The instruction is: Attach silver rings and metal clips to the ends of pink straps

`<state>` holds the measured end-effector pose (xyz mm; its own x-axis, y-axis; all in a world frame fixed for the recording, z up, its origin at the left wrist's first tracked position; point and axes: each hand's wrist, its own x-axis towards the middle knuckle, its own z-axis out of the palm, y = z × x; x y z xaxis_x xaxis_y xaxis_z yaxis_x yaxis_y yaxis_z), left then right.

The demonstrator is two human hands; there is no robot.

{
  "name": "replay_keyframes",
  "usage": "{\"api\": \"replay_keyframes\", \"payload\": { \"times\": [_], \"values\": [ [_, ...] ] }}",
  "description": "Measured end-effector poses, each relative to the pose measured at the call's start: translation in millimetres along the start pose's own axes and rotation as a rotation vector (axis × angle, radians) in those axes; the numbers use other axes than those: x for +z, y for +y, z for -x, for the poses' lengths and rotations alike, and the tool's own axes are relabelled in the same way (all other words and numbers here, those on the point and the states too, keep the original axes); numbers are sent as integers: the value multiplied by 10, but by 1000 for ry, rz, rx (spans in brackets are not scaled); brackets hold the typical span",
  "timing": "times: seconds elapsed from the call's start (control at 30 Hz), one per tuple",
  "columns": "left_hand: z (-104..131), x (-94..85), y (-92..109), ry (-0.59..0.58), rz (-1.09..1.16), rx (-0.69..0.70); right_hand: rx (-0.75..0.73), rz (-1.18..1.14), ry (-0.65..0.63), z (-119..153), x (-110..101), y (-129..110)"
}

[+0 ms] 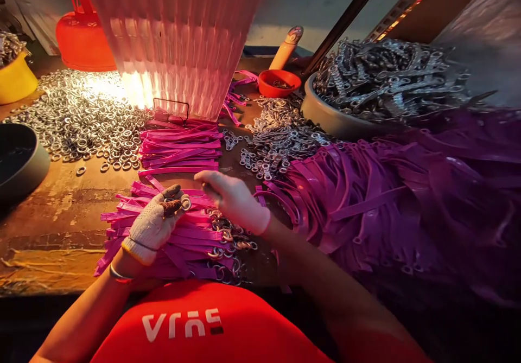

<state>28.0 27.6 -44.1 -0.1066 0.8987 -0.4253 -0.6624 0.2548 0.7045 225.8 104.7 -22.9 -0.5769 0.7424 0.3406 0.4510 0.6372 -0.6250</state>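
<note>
My left hand point(152, 222), in a white glove with dark fingertips, pinches a metal ring point(186, 203) above a pile of pink straps point(183, 246). Just right of it is my right hand point(234, 197), gloved and slightly blurred, its fingers pointing left and curled together; whether anything is between them is hidden. Metal rings and links point(228, 238) hang at the right ends of the lower straps. Behind both hands lies another row of pink straps point(181, 148).
Loose rings point(89, 119) are heaped at the back left under a red lamp point(83, 40). A dark bowl point(40, 162) stands left. Small metal links point(280, 140), a red dish point(279, 89), a full basin point(334, 116) and purple straps point(366, 200) occupy the right. A ribbed translucent sheet point(179, 37) stands behind.
</note>
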Motion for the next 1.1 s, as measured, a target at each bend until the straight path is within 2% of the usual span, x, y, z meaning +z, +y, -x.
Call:
{"api": "replay_keyframes", "payload": {
  "times": [0.07, 0.13, 0.2, 0.27, 0.37, 0.47, 0.57, 0.67, 0.73, 0.8, 0.93, 1.0, 1.1],
  "values": [
    [33, 42, 1, -80, -20, 3, 17, 21, -69, 74, 110, -254],
    [73, 92, 13, -196, -71, 17, 53, 61, -166, 85, 181, -394],
    [113, 132, 26, -277, -117, 37, 68, 53, -223, 79, 217, -445],
    [150, 147, 37, -287, -124, 49, 66, -26, -224, 91, 236, -450],
    [204, 128, 50, -233, -88, 25, 101, -235, -154, 157, 255, -441],
    [269, 97, 51, -180, -90, 16, 264, -433, 7, 226, 275, -445],
    [339, 91, 9, -222, -244, -1, 401, -582, 115, 264, 298, -453],
    [392, 99, -49, -285, -433, 26, 397, -614, 125, 301, 313, -467],
    [408, 103, -58, -275, -556, 72, 332, -498, 118, 331, 304, -482],
    [402, 103, -31, -256, -707, 140, 227, -270, 83, 349, 275, -502],
    [317, 106, 62, -221, -907, 253, 12, 250, -129, 286, 187, -541],
    [257, 120, 88, -211, -869, 198, -20, 413, -216, 219, 152, -541],
    [183, 154, 85, -235, -747, 55, -28, 498, -253, 159, 123, -514]
  ]
}}
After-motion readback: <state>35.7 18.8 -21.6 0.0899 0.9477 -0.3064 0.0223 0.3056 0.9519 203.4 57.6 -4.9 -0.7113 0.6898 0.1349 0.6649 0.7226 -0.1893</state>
